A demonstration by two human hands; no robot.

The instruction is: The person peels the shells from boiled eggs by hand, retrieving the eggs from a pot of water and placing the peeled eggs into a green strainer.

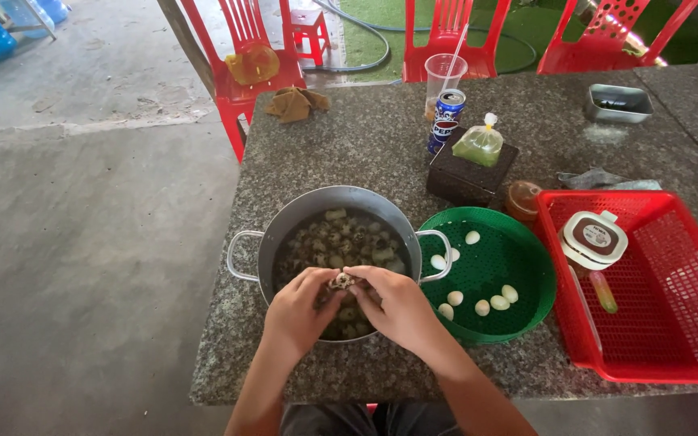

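1. Head view: both my hands are over the near rim of the big metal pot [284,228]. My left hand [299,311] and right hand [397,307] meet fingertip to fingertip, pinched shut on one small speckled egg [341,281] held between them, just above the pot.
2. The pot is full of more speckled eggs in water [345,242] and sits on the stone table [365,145].
3. Touching the pot's right handle is a green perforated basket [519,266] with a few peeled white eggs [490,303] in it.
4. Further right there's a red plastic basket [672,323] holding a round lidded tub [593,238]. Behind the pot sit a drink can [446,119] and a plastic cup [444,77].
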